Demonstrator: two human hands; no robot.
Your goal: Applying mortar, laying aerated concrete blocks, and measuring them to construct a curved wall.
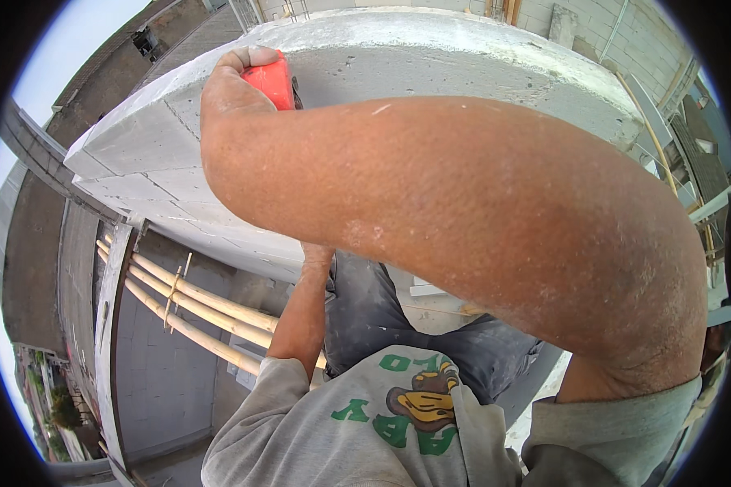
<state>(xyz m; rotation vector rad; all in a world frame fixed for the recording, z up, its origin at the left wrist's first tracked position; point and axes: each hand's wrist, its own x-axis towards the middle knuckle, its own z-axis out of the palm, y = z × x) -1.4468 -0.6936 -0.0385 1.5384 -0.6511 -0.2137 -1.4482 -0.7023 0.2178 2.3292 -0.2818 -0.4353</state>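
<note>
My right arm stretches across the view to the upper left. At its end my right hand (229, 81) is closed around a bright red hand-sized object (270, 81) with a dark edge; the forearm hides part of it, so its kind is unclear. The object is held against or just above the grey, pitted surface of the pale block wall (430, 73). Lower down, beside my dusty dark trousers, my left hand (317, 255) is near the wall's lower side. Its fingers are hidden behind my right forearm.
Lashed wooden poles (207, 304) run along the left, next to an upright post (110, 349). Beyond them the ground and rooftops lie far below. Another block wall (609, 32) stands at the upper right, with a long thin stick (648, 130) leaning nearby.
</note>
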